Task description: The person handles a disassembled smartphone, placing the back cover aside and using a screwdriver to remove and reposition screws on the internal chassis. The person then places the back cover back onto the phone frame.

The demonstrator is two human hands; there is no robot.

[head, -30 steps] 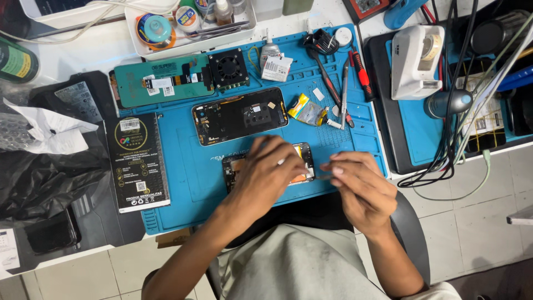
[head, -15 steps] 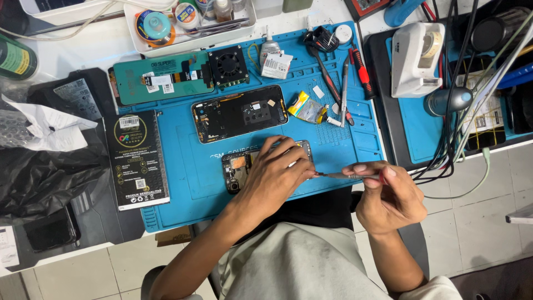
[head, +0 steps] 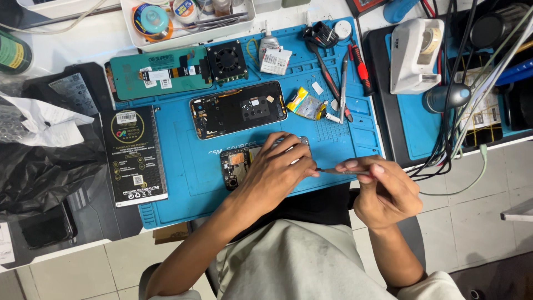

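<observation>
At mat front edge: opened phone (head: 236,166), back cover off, internals facing up, lying on the blue work mat (head: 183,183) just in front of the person.
Left hand (head: 275,175): palm down on the opened phone, fingers curled over its right half, pressing it flat to the mat.
Right hand (head: 383,191): raised off the mat's front right corner, thumb and fingers pinched on slim metal tweezers (head: 333,170).
Tweezers tip: pointing left, close to the left hand's fingertips; contact cannot be told.
Second phone body (head: 239,109): black, open, lying just behind the opened phone, apart from it.
Fan unit (head: 226,60): black, square, behind the second phone body.
Screen panel (head: 158,72): teal back, flex strip across it, left of the fan unit.
Hand tools (head: 344,78): screwdrivers and probes, right rear of the mat.
Black packet (head: 135,155): flat, at the mat's left edge.
White device (head: 416,47): on the counter (head: 94,39), right of the mat, beside a bundle of cables (head: 461,128).
</observation>
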